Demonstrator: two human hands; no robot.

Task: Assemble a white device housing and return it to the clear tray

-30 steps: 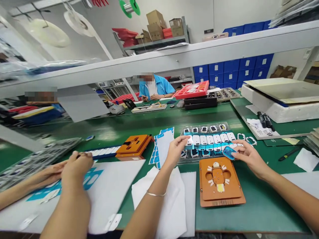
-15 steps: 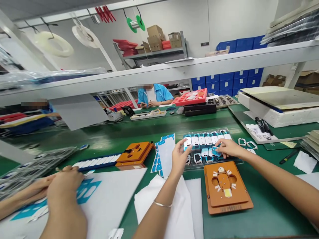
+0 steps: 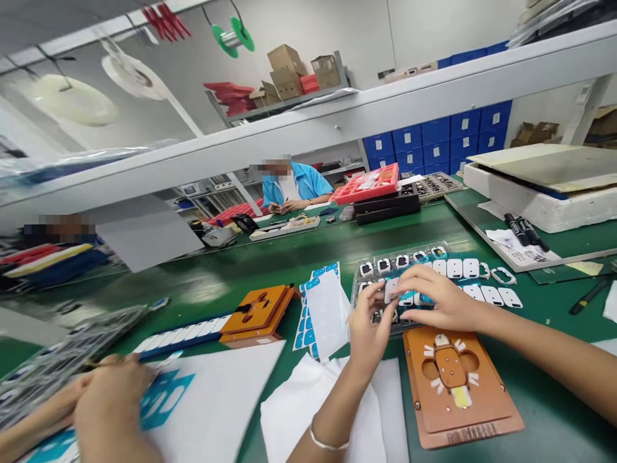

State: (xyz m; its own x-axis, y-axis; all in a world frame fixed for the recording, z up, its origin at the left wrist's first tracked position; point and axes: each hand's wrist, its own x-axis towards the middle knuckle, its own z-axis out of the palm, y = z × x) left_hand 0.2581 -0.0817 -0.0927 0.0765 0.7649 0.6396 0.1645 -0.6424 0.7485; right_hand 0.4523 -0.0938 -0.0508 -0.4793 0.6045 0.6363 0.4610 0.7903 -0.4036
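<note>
Over a clear plastic tray (image 3: 355, 289), my left hand (image 3: 370, 325) and my right hand (image 3: 441, 299) come together at a small white plate (image 3: 391, 290). Left thumb and fingers pinch its left side. The right fingertips touch its other side, partly covering it. White frames with dark centres (image 3: 402, 262) sit in the tray's pockets. Rows of white plates with blue edges (image 3: 454, 268) lie across the tray's right part and beyond it. Below my right hand is an orange fixture (image 3: 453, 373) with a recessed middle and white pads.
A co-worker's hands (image 3: 113, 379) work over a white sheet with blue film at left. A second orange fixture (image 3: 258, 312), blue sticker sheets (image 3: 304, 321) and white cloth (image 3: 322, 411) lie nearer me. Markers (image 3: 525, 230) and a foam box (image 3: 544, 206) are at right; another person sits opposite.
My right hand has moved left to meet my left hand, which now pinches a white plate. The rows of white plates have shifted right, exposing frames in the tray. The view has tilted.
</note>
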